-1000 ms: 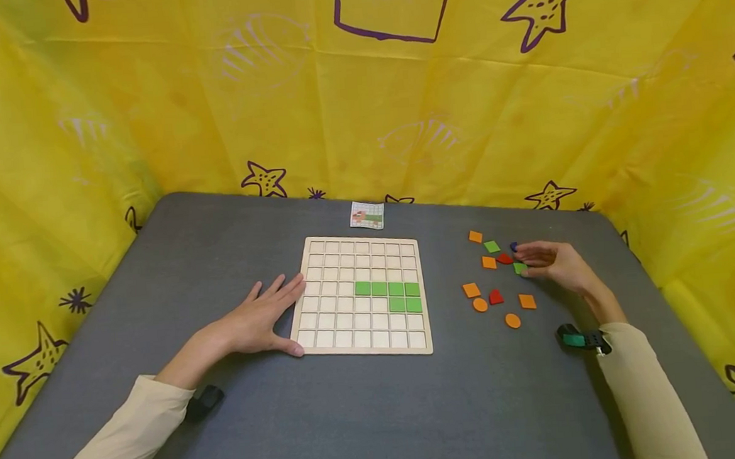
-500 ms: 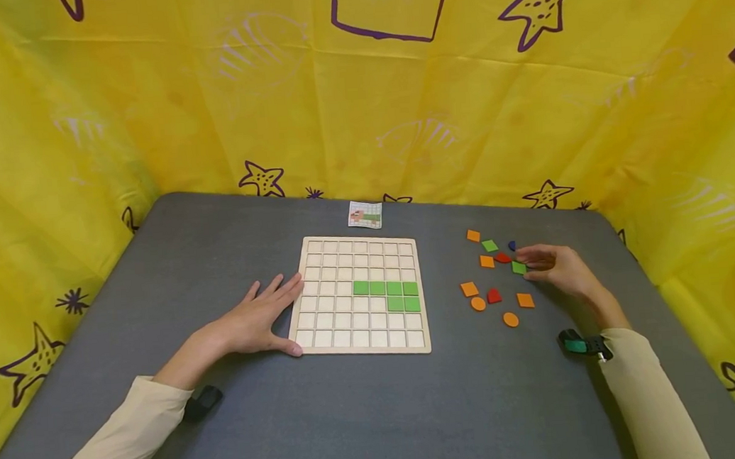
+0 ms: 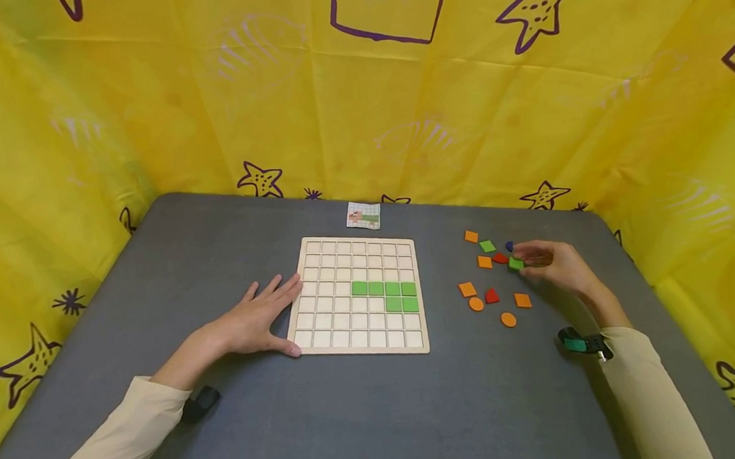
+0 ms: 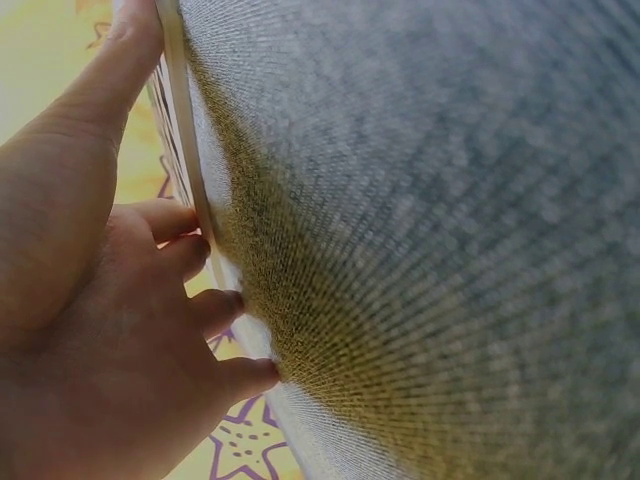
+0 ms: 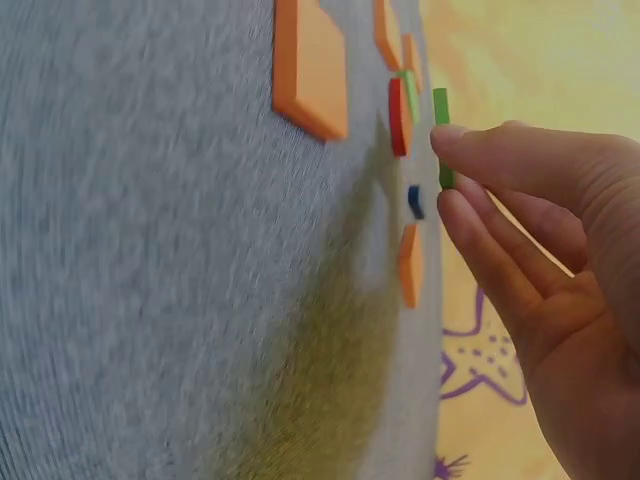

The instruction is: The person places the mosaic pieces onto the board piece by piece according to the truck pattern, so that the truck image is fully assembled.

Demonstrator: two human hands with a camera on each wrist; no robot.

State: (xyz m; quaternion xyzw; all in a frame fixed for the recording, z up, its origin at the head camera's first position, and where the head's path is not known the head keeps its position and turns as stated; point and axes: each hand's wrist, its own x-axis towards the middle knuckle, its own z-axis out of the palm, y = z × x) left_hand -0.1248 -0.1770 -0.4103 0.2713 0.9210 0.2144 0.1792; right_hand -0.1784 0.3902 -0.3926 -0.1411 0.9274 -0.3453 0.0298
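My right hand (image 3: 557,266) pinches a green square tile (image 3: 516,264) between thumb and fingertips. In the right wrist view this green tile (image 5: 442,105) stands off the table surface. Beside the hand lie a blue piece (image 3: 509,246) and a red piece (image 3: 500,258). With fingers spread, my left hand (image 3: 252,324) rests along the left edge of a wooden grid board (image 3: 364,353). The thumb touches the board's near left corner. Green tiles (image 3: 376,288) fill several of the board's cells toward the right, in two adjoining rows.
Loose pieces lie right of the board: orange squares (image 3: 468,289), orange discs (image 3: 508,319), another red piece (image 3: 492,296) and another green tile (image 3: 487,246). A small picture card (image 3: 364,216) with a grid pattern lies behind the board. A yellow patterned curtain (image 3: 358,102) hangs around the table.
The green tile has come up off the table in my right hand's fingers and tilted slightly. My left hand stays at the board's edge.
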